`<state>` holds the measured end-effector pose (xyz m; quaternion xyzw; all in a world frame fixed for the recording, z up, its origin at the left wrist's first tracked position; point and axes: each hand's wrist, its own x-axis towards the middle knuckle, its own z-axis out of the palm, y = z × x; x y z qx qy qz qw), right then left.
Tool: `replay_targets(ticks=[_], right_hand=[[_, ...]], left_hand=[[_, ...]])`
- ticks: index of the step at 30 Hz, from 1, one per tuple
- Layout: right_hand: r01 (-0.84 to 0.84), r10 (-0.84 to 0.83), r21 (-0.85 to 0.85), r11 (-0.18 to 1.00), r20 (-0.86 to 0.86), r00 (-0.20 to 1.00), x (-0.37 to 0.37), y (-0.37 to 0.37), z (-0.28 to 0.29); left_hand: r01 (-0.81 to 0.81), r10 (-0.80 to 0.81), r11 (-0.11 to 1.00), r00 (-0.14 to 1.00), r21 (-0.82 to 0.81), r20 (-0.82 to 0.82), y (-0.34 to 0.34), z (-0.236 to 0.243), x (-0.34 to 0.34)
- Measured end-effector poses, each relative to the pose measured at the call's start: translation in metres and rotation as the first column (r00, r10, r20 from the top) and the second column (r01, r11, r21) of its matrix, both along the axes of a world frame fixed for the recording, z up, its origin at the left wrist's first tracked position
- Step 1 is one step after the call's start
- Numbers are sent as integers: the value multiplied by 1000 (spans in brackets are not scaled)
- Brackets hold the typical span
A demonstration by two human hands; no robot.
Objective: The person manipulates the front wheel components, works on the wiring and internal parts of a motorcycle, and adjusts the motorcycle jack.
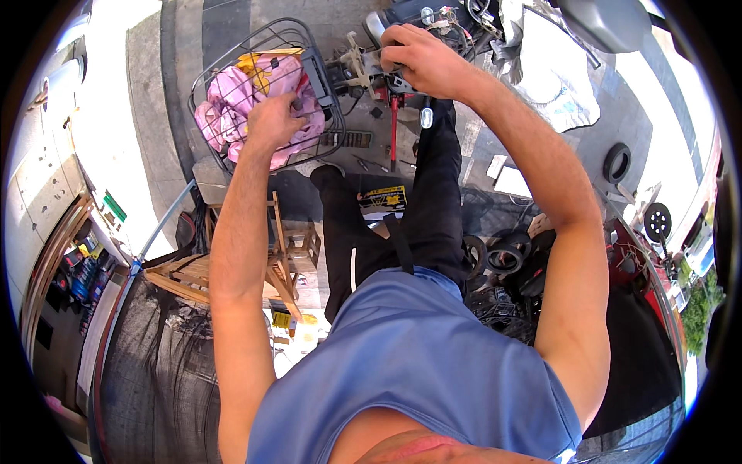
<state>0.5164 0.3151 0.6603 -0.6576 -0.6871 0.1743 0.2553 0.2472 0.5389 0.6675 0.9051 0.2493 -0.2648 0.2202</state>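
Note:
My left hand is at a black wire basket on the upper left, fingers curled at the crumpled pink fabric and wires. What exactly it grips is unclear. A yellow item shows among the fabric. My right hand is bent over vehicle parts at top centre, right of the basket, fingers curled on something hidden beneath them. Around it are exposed wires, a metal bracket and a red upright bar.
A silver sheet lies upper right, with loose tyres below it. Wooden stools and a yellow-black box are near my legs. Some small tools lie on the pavement under the basket.

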Motion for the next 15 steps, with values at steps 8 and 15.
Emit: replay_targets(ticks=[8,15], right_hand=[[228,-128,-292,929,324,937,-12,5,25],[135,-101,-99,986,291,951,3,3,39]], left_hand=[[1,-1,1000,1000,-13,-2,1,-1,-1],[6,-7,1000,998,-13,-65,4,-4,1]])
